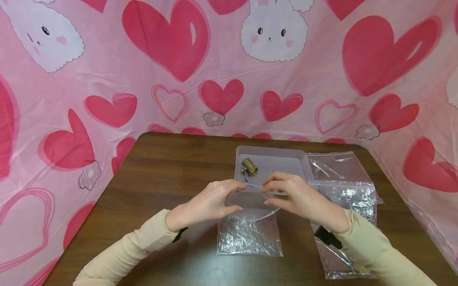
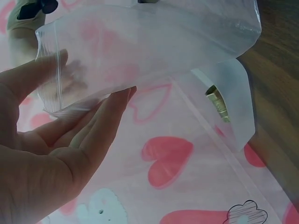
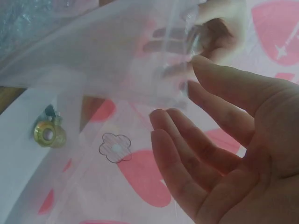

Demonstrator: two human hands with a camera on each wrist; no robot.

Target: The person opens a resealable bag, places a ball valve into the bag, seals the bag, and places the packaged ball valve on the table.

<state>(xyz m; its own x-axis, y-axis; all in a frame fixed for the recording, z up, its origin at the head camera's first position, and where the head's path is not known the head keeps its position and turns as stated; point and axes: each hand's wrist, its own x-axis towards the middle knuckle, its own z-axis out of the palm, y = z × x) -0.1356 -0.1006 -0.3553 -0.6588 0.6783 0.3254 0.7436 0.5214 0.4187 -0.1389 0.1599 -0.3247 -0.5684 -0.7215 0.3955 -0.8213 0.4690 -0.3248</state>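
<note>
A clear zip bag [image 1: 249,240] is at the front middle of the table, its mouth spread into a rounded opening between both hands. My left hand [image 1: 211,201] is at the left side of the mouth. In the left wrist view its thumb and long, nearly straight fingers stand apart at the zip edge of the bag [image 2: 154,42]. From the right, my right hand [image 1: 297,194] reaches the same rim, its fingers [image 3: 187,154] loosely bent and spread, with fingertips right at the film. Just beyond the hands, a brass valve [image 1: 249,167] with a small metal lever lies in a pale tray [image 1: 282,159].
More clear zip bags [image 1: 343,186] lie overlapping to the right of the tray, running under the right forearm. The brown wooden table [image 1: 171,167] extends to the left. A pink heart-print cloth [image 1: 229,51] hangs behind and along both sides.
</note>
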